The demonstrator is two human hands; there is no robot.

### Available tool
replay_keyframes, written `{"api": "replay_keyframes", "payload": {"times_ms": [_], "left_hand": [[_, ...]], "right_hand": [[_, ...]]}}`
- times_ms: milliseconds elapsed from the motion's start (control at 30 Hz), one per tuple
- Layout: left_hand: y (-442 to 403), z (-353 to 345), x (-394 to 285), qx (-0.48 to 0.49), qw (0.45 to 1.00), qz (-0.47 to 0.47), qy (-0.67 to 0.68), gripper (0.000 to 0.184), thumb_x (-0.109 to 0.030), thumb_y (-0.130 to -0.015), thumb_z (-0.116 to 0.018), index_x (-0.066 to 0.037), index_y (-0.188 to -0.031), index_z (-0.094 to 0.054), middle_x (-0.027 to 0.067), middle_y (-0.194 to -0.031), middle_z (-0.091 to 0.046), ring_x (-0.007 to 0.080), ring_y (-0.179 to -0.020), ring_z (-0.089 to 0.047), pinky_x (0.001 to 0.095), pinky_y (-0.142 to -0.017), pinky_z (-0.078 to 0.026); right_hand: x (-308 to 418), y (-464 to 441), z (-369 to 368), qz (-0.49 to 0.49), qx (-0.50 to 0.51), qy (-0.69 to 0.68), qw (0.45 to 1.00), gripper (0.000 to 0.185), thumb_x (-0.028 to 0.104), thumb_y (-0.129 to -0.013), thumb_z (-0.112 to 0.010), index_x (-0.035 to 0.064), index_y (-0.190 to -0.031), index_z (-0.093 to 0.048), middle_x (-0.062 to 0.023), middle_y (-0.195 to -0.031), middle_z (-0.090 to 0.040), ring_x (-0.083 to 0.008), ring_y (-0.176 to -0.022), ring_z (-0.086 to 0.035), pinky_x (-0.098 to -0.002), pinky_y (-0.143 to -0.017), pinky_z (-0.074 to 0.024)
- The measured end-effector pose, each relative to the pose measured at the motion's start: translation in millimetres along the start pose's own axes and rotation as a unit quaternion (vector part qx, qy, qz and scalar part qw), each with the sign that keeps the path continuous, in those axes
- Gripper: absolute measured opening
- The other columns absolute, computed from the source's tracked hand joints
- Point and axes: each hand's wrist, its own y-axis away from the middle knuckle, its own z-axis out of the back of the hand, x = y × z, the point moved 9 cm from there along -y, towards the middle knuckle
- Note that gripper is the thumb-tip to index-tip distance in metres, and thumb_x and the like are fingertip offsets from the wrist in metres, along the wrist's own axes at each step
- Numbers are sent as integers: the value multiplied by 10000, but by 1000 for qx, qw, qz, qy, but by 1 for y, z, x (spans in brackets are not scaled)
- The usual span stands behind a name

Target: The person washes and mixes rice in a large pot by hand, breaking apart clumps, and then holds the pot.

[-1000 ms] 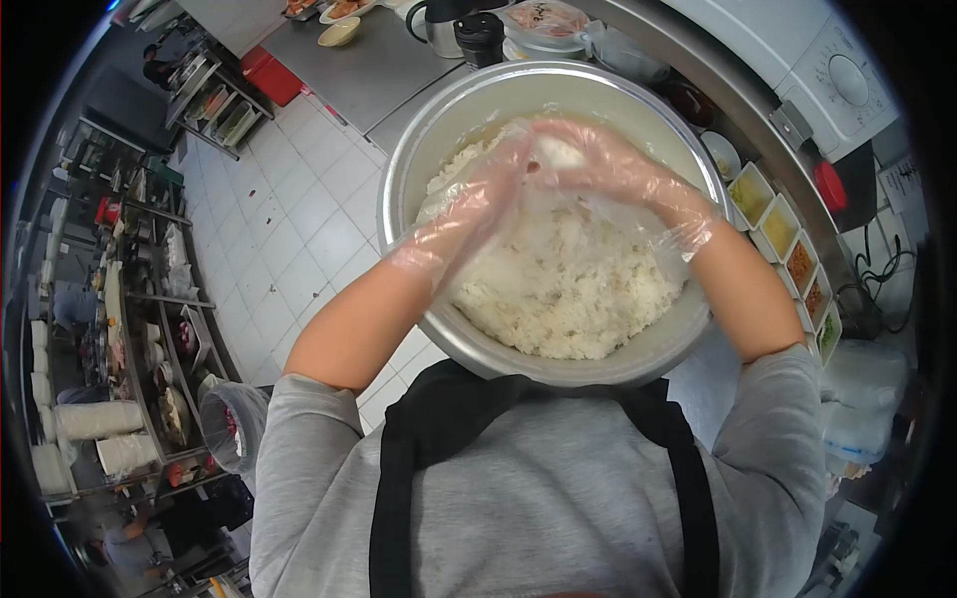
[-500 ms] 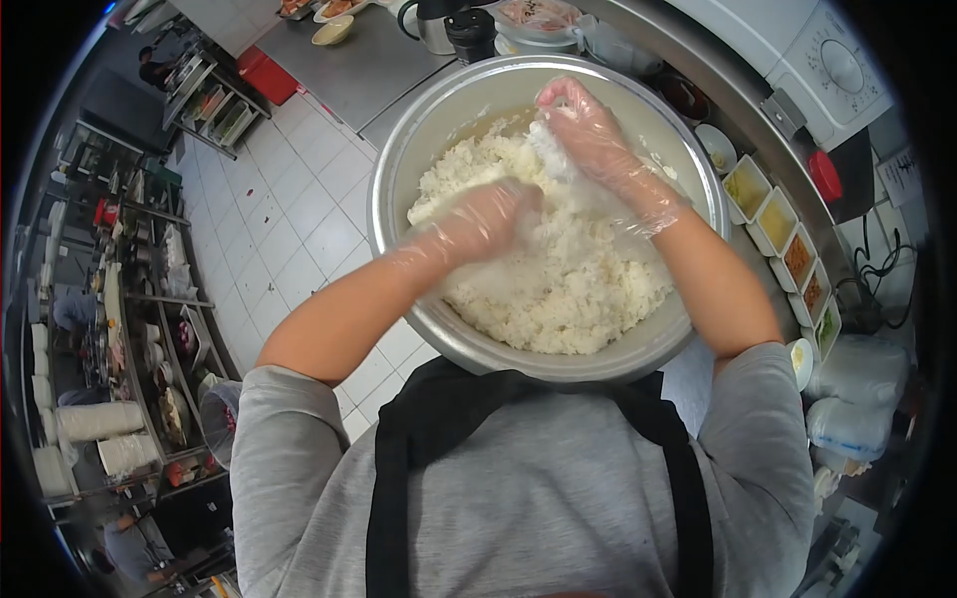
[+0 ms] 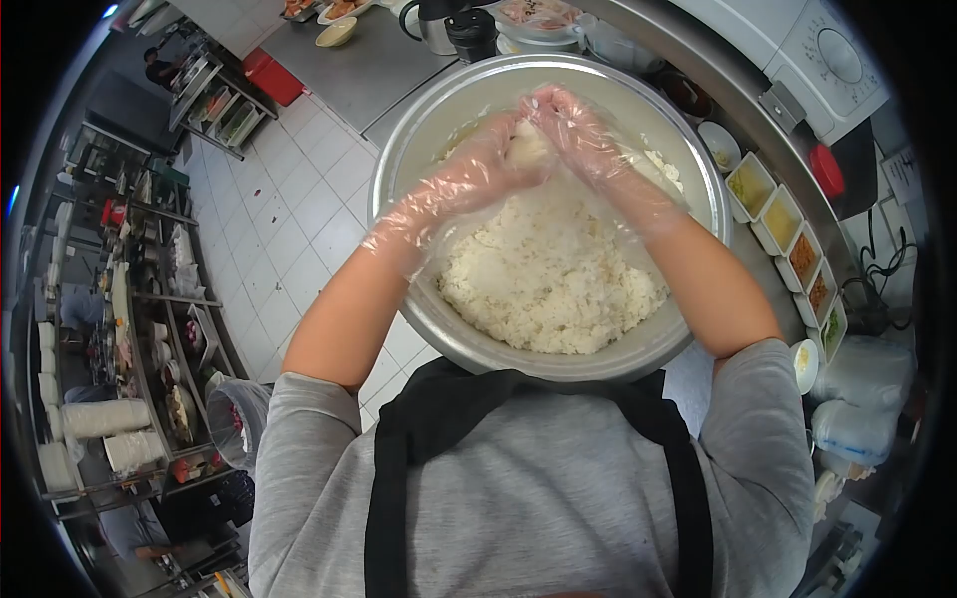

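Note:
A large metal bowl (image 3: 392, 199) holds a heap of cooked white rice (image 3: 558, 279). My left hand (image 3: 488, 159) and my right hand (image 3: 570, 135), both in clear plastic gloves, meet over the far part of the bowl. Their fingers curl inward and touch at the tips. Between them shows a pale clump of rice (image 3: 528, 149), partly covered by the fingers. The gloves are loose around the wrists, and the rice beneath looks slightly blurred.
Right of the bowl runs a row of white containers with chopped toppings (image 3: 776, 221). A black-lidded cup (image 3: 471, 35) and a jug (image 3: 429, 28) stand beyond the rim. Plastic-wrapped packs (image 3: 859, 394) lie at lower right. Shelving (image 3: 159, 329) lines the left past the tiled floor.
My left hand has moved from over the rice up and away from me to meet my right hand. Both now close around a clump of rice at the bowl's far side.

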Motion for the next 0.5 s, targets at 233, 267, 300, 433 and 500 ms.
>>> {"api": "replay_keyframes", "payload": {"times_ms": [233,267,300,433,500], "left_hand": [[-22,-5,23,-124,989,9,79,430,-283,-894,-582,-72,-1262,-507,153,-1171,-562,236,-1041,-565,352,-912,-440],[-26,-5,22,-141,989,12,46,428,-307,-917,-547,-70,-1270,-499,153,-1198,-551,237,-1067,-554,352,-921,-436],[-27,-9,23,-147,984,26,100,459,-358,-929,-509,-67,-1283,-485,148,-1214,-545,234,-1086,-545,354,-936,-427],[-27,-40,25,-135,885,79,438,652,-572,-944,-378,-59,-1345,-416,124,-1257,-525,225,-1153,-501,366,-1008,-372],[-29,-51,35,-131,880,71,452,673,-585,-944,-360,-60,-1363,-397,130,-1294,-502,236,-1200,-465,373,-1039,-336]], "right_hand": [[32,23,-12,125,-67,-121,982,175,148,-904,-543,43,-1042,-524,-54,-1005,-539,-135,-962,-484,-307,-857,-425],[37,27,-18,158,-50,-213,963,195,144,-904,-535,38,-1067,-522,-66,-1055,-529,-144,-1021,-468,-319,-898,-410],[38,30,-21,161,-59,-172,970,261,159,-908,-534,33,-1134,-499,-91,-1126,-495,-166,-1079,-442,-333,-940,-381],[44,43,-28,118,-121,-143,975,530,245,-923,-527,30,-1374,-350,-180,-1339,-369,-257,-1247,-370,-369,-1059,-292],[45,43,-29,116,-135,-104,979,632,300,-929,-523,32,-1440,-264,-218,-1401,-294,-299,-1301,-326,-376,-1086,-265]]}}
